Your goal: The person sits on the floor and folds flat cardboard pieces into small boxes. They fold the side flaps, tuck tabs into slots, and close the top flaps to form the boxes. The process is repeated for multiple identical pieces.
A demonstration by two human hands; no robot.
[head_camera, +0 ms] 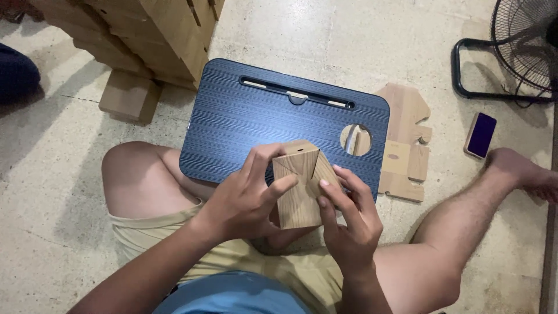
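Wood-look box: small folded carton with a wood-grain print, held up over the person's lap, just in front of the near edge of the lap desk. Top flaps look partly folded in.
Left hand: left hand wrapped around the box's left side, fingers curled over the top edge and thumb pressed across the front face, so it's clamped on it.
Right hand: right hand gripping the right side, fingertips pushing on the flap edge. Also closed on the box.
Legs: person is sitting on the floor, knees spread, beige shorts and a blue shirt hem showing near the bottom.
Lap desk: dark blue rounded board with a long slot along the far side and a round hole on the right.
Flat cutout: unfolded wood-print cardboard blank lying on the floor, tucked partly under the board's right end.
Phone: dark phone on the floor further right.
Fan: black floor fan at the far right.
Stack: pile of wood-print boxes at the far left.
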